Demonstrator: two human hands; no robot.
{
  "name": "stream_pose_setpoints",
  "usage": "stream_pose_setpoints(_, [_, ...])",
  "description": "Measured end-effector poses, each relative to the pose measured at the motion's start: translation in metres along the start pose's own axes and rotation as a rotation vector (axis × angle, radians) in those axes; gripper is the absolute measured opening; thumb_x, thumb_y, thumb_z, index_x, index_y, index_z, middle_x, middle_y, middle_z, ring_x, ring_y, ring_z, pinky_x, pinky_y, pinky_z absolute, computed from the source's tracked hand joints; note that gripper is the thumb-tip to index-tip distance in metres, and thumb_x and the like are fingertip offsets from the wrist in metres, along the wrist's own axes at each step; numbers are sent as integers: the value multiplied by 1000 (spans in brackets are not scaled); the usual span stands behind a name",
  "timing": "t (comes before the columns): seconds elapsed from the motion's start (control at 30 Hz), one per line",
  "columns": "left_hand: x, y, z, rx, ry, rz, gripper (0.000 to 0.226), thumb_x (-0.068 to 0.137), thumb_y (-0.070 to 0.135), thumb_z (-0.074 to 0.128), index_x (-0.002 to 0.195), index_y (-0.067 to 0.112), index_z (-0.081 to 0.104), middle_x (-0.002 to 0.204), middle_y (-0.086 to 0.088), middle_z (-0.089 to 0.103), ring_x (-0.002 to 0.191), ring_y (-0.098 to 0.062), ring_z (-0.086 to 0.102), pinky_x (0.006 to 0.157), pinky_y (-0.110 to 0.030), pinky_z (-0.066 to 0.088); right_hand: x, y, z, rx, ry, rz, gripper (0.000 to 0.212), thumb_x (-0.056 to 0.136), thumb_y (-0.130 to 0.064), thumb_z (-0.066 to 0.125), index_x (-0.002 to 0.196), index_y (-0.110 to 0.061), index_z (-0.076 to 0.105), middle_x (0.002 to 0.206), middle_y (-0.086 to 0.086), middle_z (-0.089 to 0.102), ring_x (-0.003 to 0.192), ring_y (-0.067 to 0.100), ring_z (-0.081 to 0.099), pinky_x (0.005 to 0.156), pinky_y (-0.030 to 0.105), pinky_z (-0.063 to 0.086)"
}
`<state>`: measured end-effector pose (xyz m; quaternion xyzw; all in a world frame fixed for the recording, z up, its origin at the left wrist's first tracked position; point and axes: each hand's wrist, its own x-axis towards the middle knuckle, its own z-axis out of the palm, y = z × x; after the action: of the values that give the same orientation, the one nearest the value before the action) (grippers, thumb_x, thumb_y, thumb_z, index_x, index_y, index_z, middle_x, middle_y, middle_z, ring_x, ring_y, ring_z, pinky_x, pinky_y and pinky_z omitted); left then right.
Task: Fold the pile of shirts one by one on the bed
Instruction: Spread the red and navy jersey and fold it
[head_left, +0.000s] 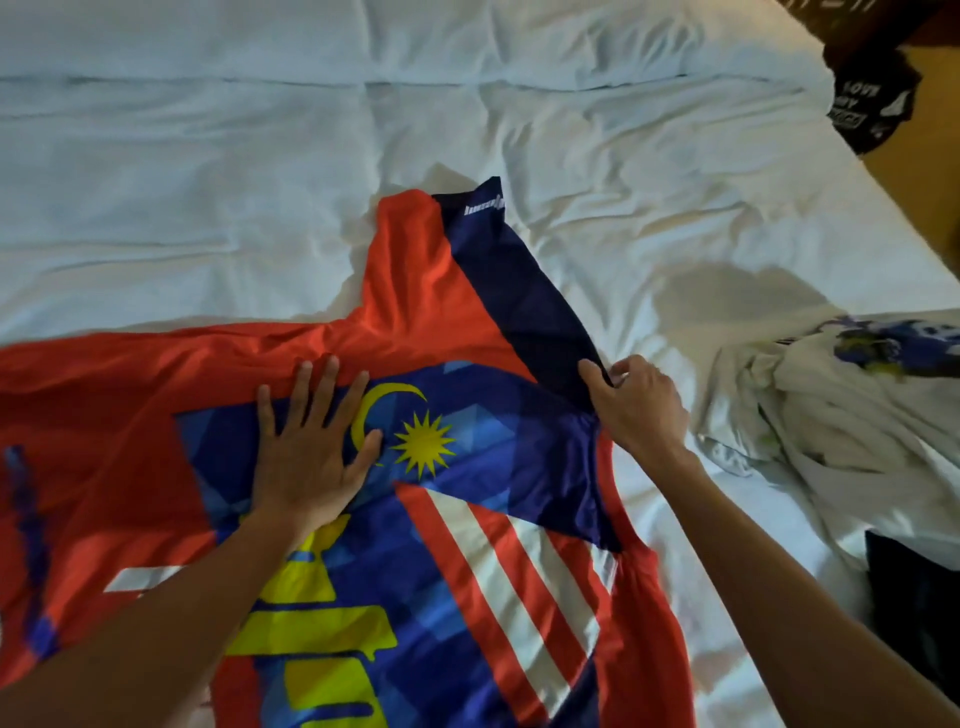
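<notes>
Jersey (467, 467) fabric, slick and thin, lies spread across the near part of the bed (260, 182), printed side up: orange-red body, a blue panel with a yellow crescent and star, red and white stripes, and yellow blocks lower down. One sleeve (467, 270), half orange and half navy, angles away toward the middle of the mattress.

The left hand (311, 447) lies flat on the chest print, fingers straight and spread, an open palm that grasps nothing; it seems placed there to pin the slippery cloth so it cannot slide. The right hand (636, 405) has its grip closed on the shirt, thumb and fingers pinching the navy edge where the sleeve joins the body. That pinch looks like the start of a fold, with the sleeve to be drawn inward over the pinned panel, though the fold itself is not yet made.

Under the shirt, the white bedcover is soft and heavily creased. At the right edge, a crumpled white shirt (841, 415) with a blue print waits in a loose heap, well apart from the hands. A dark garment (872, 98) with white lettering sits at the far right corner.
</notes>
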<state>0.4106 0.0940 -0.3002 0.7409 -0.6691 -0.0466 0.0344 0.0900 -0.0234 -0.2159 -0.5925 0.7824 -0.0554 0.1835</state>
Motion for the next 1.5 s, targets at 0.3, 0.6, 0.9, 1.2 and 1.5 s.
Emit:
stream_pose_setpoints(0.3, [-87, 117, -5, -192, 45, 101, 63, 102, 48, 23, 157, 17, 26, 164, -6, 20, 153, -23, 14, 120, -59, 14, 8, 31, -2, 98, -26, -90, 23, 98, -29, 51, 98, -10, 64, 98, 16, 69, 97, 39, 60, 71, 34, 36])
stream_pose_setpoints(0.6, [-141, 155, 4, -67, -38, 95, 62, 102, 43, 26, 156, 14, 27, 165, -8, 18, 153, -27, 14, 120, -59, 13, -132, 88, 1, -46, -5, 91, 57, 94, -64, 38, 102, -10, 55, 107, 13, 64, 105, 37, 59, 82, 43, 45])
stream_pose_setpoints(0.9, [-147, 155, 3, -97, -18, 83, 65, 99, 48, 32, 152, 12, 38, 161, -9, 30, 151, -26, 21, 119, -60, 14, -145, 140, -6, 188, 9, 206, 28, 98, -41, 53, 96, -15, 65, 95, 15, 70, 95, 37, 62, 68, 33, 36])
stream_pose_setpoints(1.2, [-194, 158, -11, -70, -58, 115, 78, 92, 66, 34, 157, 26, 24, 166, -12, 7, 153, -29, 6, 119, -63, 6, -204, 140, 1, -41, -94, 216, 53, 97, -58, 41, 97, -10, 63, 103, 17, 68, 101, 39, 62, 79, 40, 45])
stream_pose_setpoints(1.5, [-224, 167, -5, -118, -116, 329, 66, 102, 55, 17, 154, 19, 33, 164, -6, 21, 152, -28, 16, 121, -55, 12, -260, 151, -1, 206, 38, 315, 50, 97, -59, 41, 107, -14, 60, 96, 14, 70, 97, 38, 63, 70, 37, 40])
